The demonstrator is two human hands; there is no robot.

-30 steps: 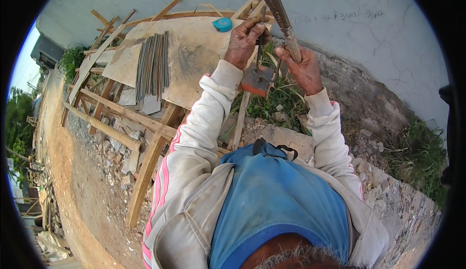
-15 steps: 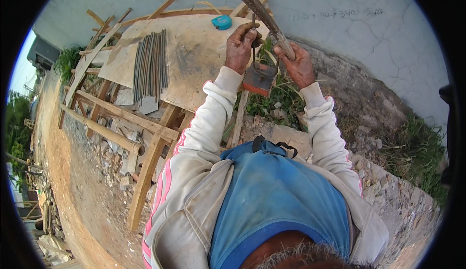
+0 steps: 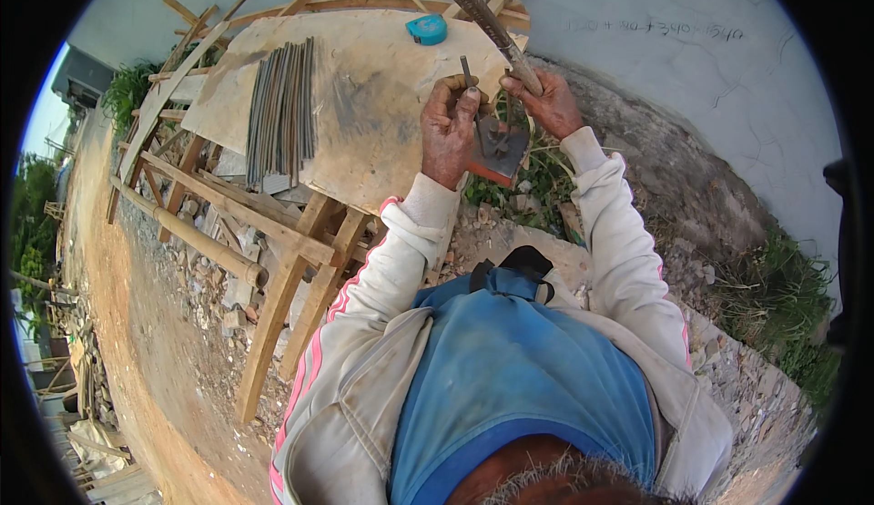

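My left hand (image 3: 447,132) is closed around a thin metal rod (image 3: 465,69), whose upper end sticks up past the fingers. In my right hand (image 3: 552,106) is the lower end of a long steel bar (image 3: 475,13) with a notched hooked head, slanting up and to the left. Below and between the hands sits a dark metal plate with an orange-red edge (image 3: 492,173). Some metal pieces stand up from it, and my left fingers hide part of it. Whether the rod touches the plate, I cannot tell.
A worn board (image 3: 364,77) on a wooden frame carries a bundle of cut metal rods (image 3: 280,113) and a teal tape measure (image 3: 427,30). A bamboo pole (image 3: 196,236) and timber legs (image 3: 273,336) stand left. Behind is a grey wall (image 3: 655,68); rubble and grass lie right.
My left hand has moved slightly down, and the rod in it now leans left at the top. The right hand and the notched bar have shifted slightly left.
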